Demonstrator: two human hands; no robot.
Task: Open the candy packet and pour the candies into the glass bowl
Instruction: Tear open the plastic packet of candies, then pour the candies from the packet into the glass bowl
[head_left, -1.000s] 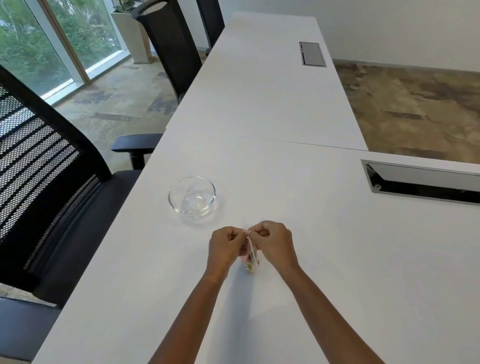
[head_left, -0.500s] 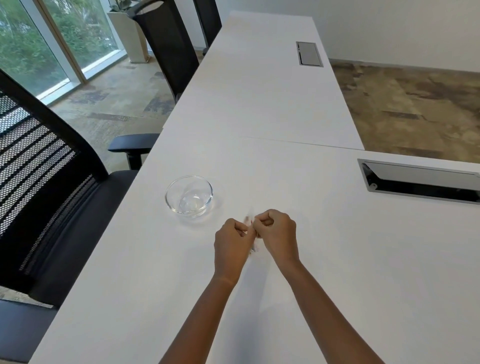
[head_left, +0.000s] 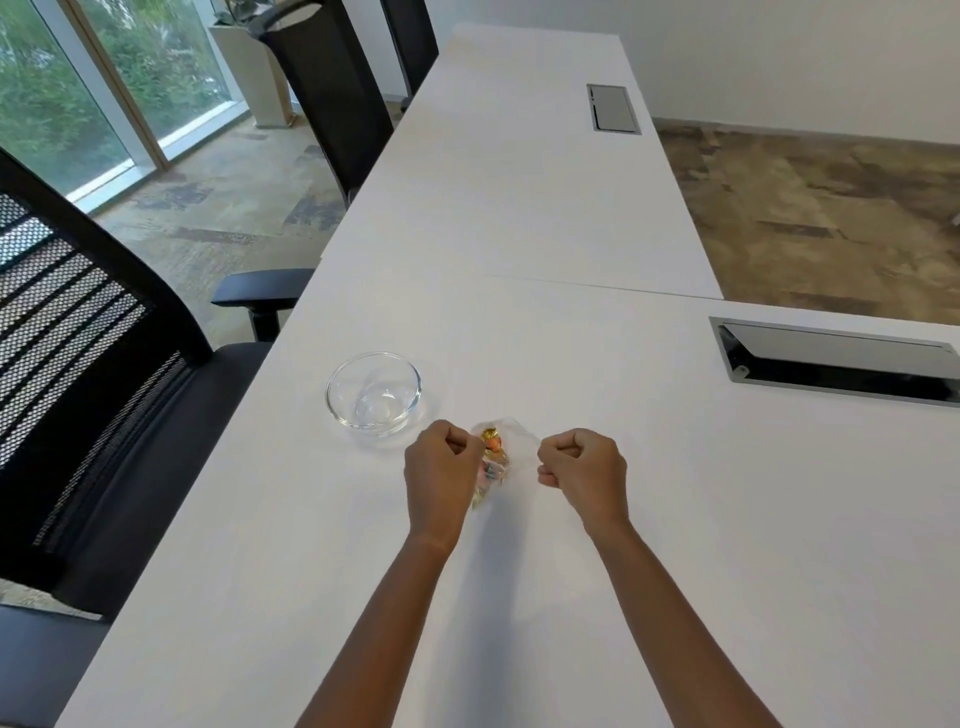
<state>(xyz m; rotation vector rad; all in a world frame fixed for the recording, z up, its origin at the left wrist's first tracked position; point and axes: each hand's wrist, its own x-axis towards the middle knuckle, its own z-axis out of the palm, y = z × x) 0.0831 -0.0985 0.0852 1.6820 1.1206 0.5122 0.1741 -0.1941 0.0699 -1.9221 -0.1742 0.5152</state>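
A clear plastic candy packet (head_left: 511, 441) is stretched between my two hands just above the white table, its top pulled apart. Colourful wrapped candies (head_left: 491, 460) show inside it, gold and orange on top. My left hand (head_left: 441, 475) is closed on the packet's left edge. On the packet's right edge, my right hand (head_left: 582, 467) is closed as a fist. An empty glass bowl (head_left: 373, 392) stands on the table just left of and beyond my left hand.
The long white table (head_left: 519, 208) runs away from me. A metal cable hatch (head_left: 836, 358) is set into it at the right, another (head_left: 613, 109) farther back. Black mesh office chairs (head_left: 88, 374) line the table's left edge.
My hands were pressed together on the packet's top; now they have pulled apart sideways, the packet's mouth has spread open and the candies inside show.
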